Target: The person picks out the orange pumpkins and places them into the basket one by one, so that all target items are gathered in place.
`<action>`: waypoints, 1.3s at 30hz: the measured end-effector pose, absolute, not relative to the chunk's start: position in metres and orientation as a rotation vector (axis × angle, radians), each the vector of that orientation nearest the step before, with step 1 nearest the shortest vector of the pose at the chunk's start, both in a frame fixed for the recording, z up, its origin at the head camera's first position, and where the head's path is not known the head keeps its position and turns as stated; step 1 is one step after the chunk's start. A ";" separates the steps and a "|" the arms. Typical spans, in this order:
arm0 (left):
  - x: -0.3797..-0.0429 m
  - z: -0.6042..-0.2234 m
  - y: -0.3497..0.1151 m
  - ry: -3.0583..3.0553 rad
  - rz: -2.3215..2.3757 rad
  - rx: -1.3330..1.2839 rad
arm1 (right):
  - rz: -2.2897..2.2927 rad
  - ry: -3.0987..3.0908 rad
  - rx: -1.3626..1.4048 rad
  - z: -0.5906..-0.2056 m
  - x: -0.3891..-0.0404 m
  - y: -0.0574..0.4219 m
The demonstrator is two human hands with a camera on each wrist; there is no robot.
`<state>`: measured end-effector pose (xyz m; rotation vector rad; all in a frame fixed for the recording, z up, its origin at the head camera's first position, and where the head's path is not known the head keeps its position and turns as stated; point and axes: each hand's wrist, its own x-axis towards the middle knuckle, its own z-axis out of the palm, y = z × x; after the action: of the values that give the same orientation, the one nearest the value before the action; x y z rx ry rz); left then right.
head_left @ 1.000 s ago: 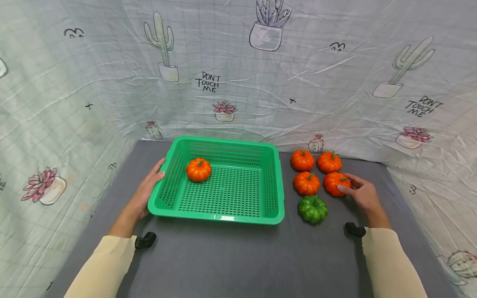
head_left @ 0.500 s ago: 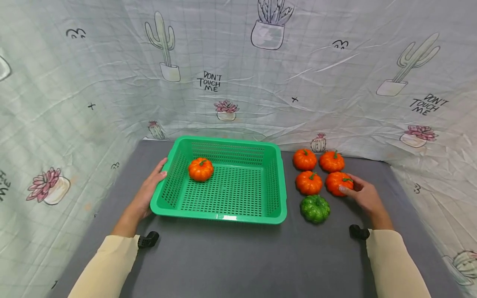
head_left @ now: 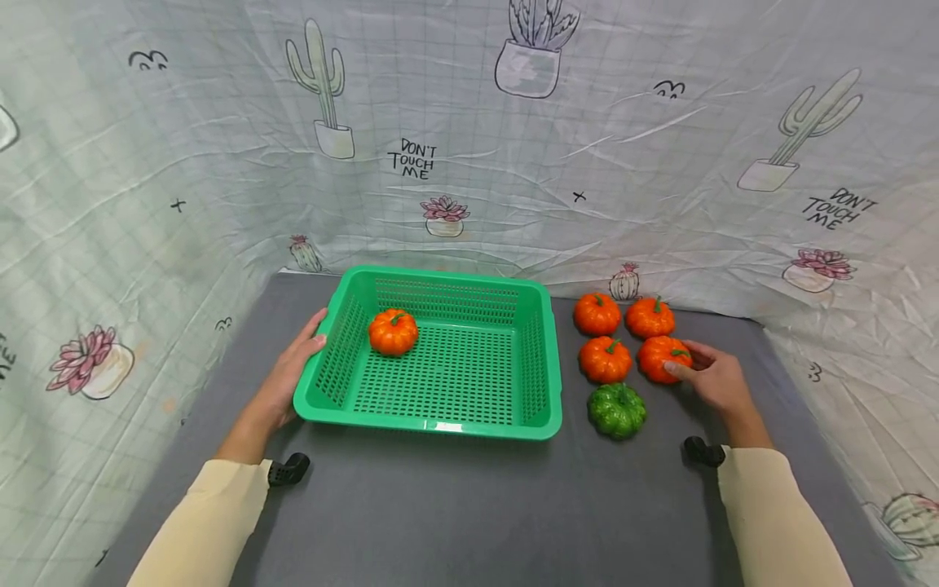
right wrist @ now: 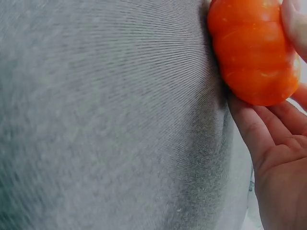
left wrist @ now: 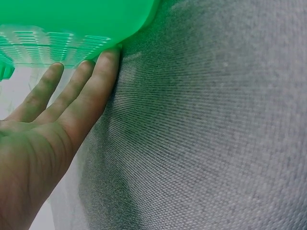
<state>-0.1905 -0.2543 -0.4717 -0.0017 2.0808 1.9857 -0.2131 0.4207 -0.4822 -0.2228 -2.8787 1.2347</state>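
head bright, even | faint shadows beside sleeves | right wrist: tabletop blurred leftward, orange pumpkin glossy

- Left forearm, cream-sleeved to the wrist, lies just inside the left edge of the table and slants inward.
- Left hand reaches on toward the far left corner, its fingers straight and slightly spread; three show in the left wrist view, with part of the palm.
- Right forearm, sleeved alike, slants inward from the right edge.
- Right hand stays clear of that edge, gripping, thumb opposed to the fingers; its palm shows in the right wrist view, the thumb cut off by the frame.
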 end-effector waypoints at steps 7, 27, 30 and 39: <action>-0.191 -0.473 -0.254 2.059 2.007 0.014 | 1.084 -3.022 -0.159 -0.479 -0.214 0.423; -0.191 -0.474 -0.256 2.093 1.977 0.018 | 1.109 -2.933 -0.099 -0.462 -0.206 0.412; -0.191 -0.473 -0.256 2.090 1.978 0.023 | 1.169 -2.906 -0.072 -0.456 -0.204 0.409; -0.191 -0.472 -0.255 2.089 1.973 0.028 | 1.276 -2.882 0.033 -0.431 -0.204 0.396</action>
<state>-0.1911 -0.2554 -0.4725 0.0282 2.0893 1.9731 -0.2040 0.3955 -0.4307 0.0332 -2.8818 1.2755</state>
